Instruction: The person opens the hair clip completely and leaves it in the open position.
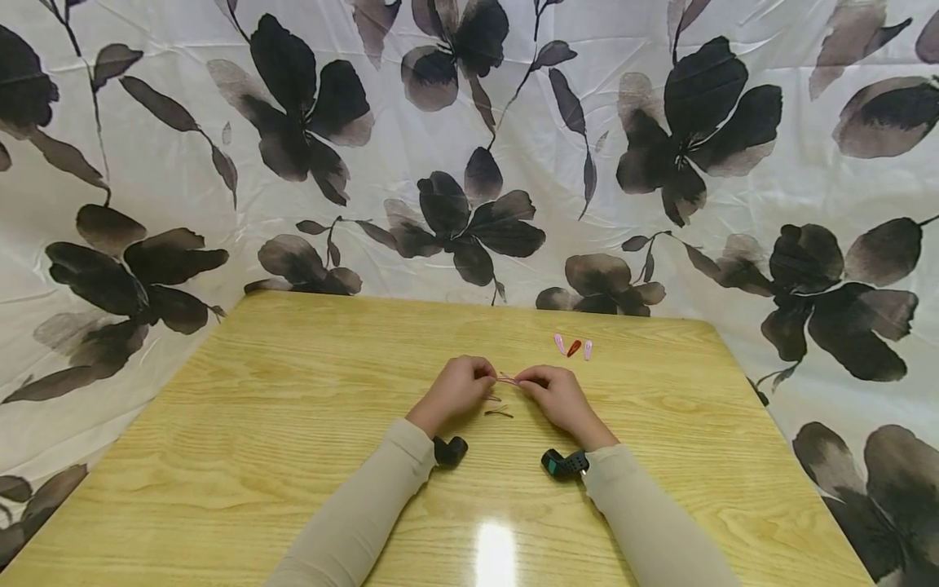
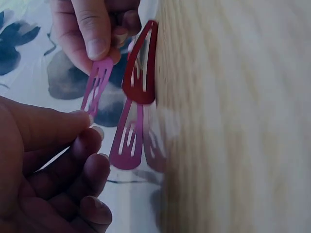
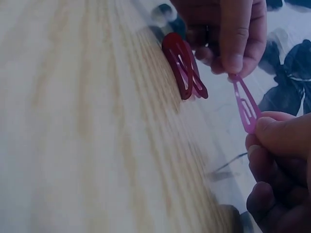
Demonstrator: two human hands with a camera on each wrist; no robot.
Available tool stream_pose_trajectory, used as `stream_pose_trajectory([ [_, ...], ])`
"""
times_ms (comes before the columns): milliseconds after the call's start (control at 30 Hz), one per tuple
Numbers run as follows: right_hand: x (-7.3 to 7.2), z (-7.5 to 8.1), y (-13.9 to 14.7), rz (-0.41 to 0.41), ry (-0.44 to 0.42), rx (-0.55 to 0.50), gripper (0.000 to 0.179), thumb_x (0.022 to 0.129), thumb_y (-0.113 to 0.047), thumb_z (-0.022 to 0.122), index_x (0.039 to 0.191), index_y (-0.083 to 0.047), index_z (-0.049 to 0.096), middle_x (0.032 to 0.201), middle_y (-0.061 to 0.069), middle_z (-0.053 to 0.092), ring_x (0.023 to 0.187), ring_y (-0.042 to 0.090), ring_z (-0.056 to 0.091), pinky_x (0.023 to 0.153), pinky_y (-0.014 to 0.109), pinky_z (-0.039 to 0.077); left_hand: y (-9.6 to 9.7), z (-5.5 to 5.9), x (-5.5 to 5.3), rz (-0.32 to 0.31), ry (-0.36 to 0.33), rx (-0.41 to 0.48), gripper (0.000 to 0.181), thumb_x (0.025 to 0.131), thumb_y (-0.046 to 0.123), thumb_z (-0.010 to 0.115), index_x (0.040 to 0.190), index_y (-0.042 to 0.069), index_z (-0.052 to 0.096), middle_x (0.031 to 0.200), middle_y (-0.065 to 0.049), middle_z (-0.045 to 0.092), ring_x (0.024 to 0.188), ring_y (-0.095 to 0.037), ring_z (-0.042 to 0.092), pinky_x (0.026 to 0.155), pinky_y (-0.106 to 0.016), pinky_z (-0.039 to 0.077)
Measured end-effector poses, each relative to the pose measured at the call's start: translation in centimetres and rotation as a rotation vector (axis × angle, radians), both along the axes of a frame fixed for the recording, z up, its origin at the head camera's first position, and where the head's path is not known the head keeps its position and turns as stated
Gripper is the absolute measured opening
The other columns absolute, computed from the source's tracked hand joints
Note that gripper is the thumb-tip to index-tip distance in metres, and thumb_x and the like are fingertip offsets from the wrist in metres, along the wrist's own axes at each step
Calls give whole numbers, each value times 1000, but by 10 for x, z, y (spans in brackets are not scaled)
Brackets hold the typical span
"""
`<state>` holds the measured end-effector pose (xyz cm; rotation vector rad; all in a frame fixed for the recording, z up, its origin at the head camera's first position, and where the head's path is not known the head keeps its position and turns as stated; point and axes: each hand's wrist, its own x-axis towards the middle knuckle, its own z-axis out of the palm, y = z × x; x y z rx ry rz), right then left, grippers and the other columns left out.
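Note:
My left hand (image 1: pixel 458 387) and right hand (image 1: pixel 557 395) hold a pink snap hair clip (image 2: pixel 97 85) between them, above the table. The left thumb and finger pinch its narrow tip, while the right thumb and finger grip the wide slotted end, as the right wrist view shows. On the tabletop just below the hands lie a red snap clip (image 3: pixel 179 65) and another pink one (image 2: pixel 129 141). From the head view, the red clip is the one nearer to me, and the left fingers partly cover the pink one.
Farther back on the wooden table (image 1: pixel 293 367), beyond the right hand, three more clips lie in a row: a pink clip (image 1: pixel 560 343), a red clip (image 1: pixel 574 348) and a second pink clip (image 1: pixel 588 350). A floral cloth (image 1: pixel 469 122) hangs behind the table.

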<state>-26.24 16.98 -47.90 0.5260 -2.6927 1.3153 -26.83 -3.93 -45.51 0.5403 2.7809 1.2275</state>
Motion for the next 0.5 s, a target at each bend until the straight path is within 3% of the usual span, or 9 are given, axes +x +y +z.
stream_pose_trajectory([
  [500,-9,1,-15,3,-22,91,10,92,-23,67,97,-20,75,101,-1,73,96,17,66,88,39,51,-11,-2,-10,-1,-64,-81,13,93,14,59,87,11,71,73,0,64,66,-14,54,64,-28,44],
])
